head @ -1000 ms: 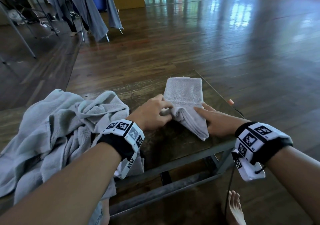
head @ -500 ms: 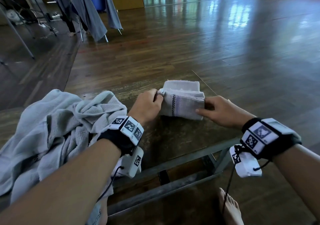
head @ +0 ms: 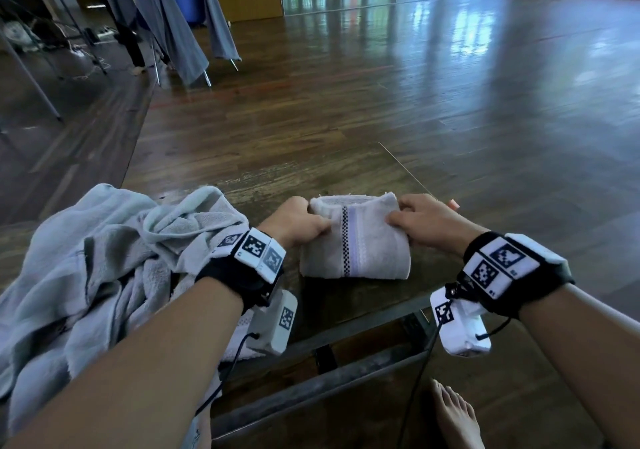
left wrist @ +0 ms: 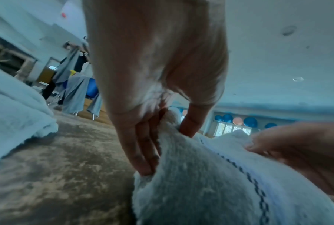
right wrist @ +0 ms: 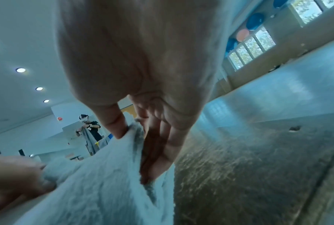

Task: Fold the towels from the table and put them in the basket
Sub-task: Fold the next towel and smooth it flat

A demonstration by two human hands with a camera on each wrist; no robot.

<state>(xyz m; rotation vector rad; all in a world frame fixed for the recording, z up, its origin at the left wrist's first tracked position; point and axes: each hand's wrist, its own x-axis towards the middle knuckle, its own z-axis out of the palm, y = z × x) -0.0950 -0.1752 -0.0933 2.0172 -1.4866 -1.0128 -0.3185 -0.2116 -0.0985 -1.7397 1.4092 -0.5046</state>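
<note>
A small white towel (head: 355, 247) with a checkered and lilac stripe lies folded into a block on the dark table (head: 346, 178). My left hand (head: 298, 221) pinches its far left corner, thumb on top and fingers under the fold (left wrist: 142, 152). At the far right corner my right hand (head: 420, 218) grips the towel (right wrist: 104, 175) the same way, thumb above and fingers below. A heap of pale grey towels (head: 104, 268) lies crumpled on the table's left part. No basket is in view.
The table's right edge (head: 405, 164) runs close beside my right hand, and its metal frame (head: 311, 389) shows below. My bare foot (head: 453, 414) rests on the wooden floor. Grey cloths hang on a rack (head: 166, 22) far back left.
The towel's hanging half has been brought up onto the table and folded over toward me into a compact block. Both hands have shifted to its far corners, and the stripe now faces up.
</note>
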